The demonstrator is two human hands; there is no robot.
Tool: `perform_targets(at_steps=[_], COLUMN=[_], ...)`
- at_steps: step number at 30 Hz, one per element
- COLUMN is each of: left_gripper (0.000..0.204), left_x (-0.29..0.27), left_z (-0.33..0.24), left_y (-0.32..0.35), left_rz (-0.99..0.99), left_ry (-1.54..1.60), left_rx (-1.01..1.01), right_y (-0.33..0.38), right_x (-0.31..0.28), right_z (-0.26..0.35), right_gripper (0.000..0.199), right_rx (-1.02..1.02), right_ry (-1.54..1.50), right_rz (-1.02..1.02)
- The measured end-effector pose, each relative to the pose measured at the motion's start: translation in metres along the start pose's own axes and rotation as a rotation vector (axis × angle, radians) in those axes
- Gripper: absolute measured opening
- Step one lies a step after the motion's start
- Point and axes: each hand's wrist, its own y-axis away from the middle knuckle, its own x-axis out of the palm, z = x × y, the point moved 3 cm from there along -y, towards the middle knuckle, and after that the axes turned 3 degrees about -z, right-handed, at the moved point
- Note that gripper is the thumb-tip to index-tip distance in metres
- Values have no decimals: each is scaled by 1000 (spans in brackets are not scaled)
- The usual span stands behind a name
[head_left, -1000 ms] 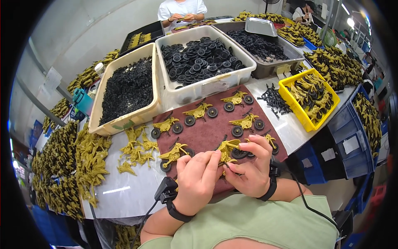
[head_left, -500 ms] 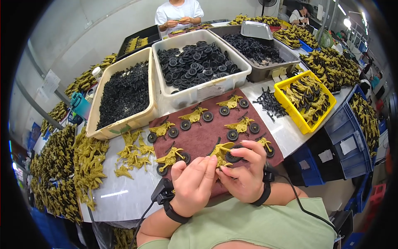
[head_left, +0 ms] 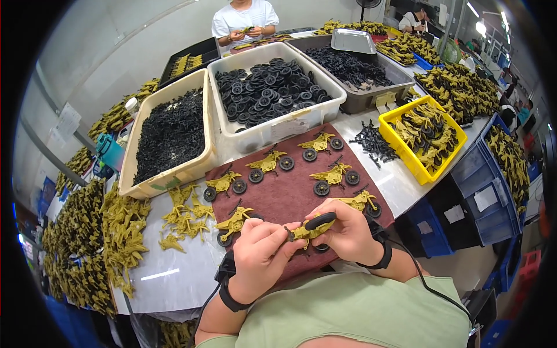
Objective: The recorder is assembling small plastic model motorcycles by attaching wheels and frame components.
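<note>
Over the near edge of a maroon cloth (head_left: 284, 194), my two hands hold a small yellow toy motorcycle (head_left: 303, 233) between them. Its black wheel (head_left: 320, 221) faces up and sits by the fingers of my right hand (head_left: 351, 236), which is closed on the yellow body. My left hand (head_left: 255, 254) pinches the other end, where a dark part shows at the fingertips. Several yellow toy motorcycles with black wheels lie on the cloth, among them one (head_left: 233, 223) just beyond my left hand and one (head_left: 360, 202) beyond my right.
Behind the cloth stand a cream bin (head_left: 168, 184) of small black parts, a white bin (head_left: 284, 129) of black wheels and a grey bin (head_left: 365, 100). A yellow basket (head_left: 426, 177) of motorcycles is at right. Yellow bodies (head_left: 183, 217) lie left. A person (head_left: 246, 23) works opposite.
My hands have turned the toy motorcycle so its wheel now lies on top. My left hand has shifted slightly left and down, and the view has moved a little.
</note>
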Motion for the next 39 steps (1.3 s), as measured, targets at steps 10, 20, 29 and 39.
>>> perform_targets(at_steps=[10, 20, 29, 39], left_gripper=[34, 72, 23, 22], left_x=[4, 8, 6, -59], left_z=[9, 39, 48, 119], left_y=[3, 15, 8, 34], left_rz=[-124, -90, 3, 63], left_ry=[-391, 314, 485, -784], left_rx=[338, -289, -440, -462], right_y=[-15, -14, -21, -65], right_x=[-9, -4, -6, -6], right_z=[-6, -2, -8, -68], right_gripper=[39, 34, 30, 35], right_rx=[366, 180, 106, 282], right_ry=[-461, -112, 131, 556], right_rz=[-129, -145, -26, -51])
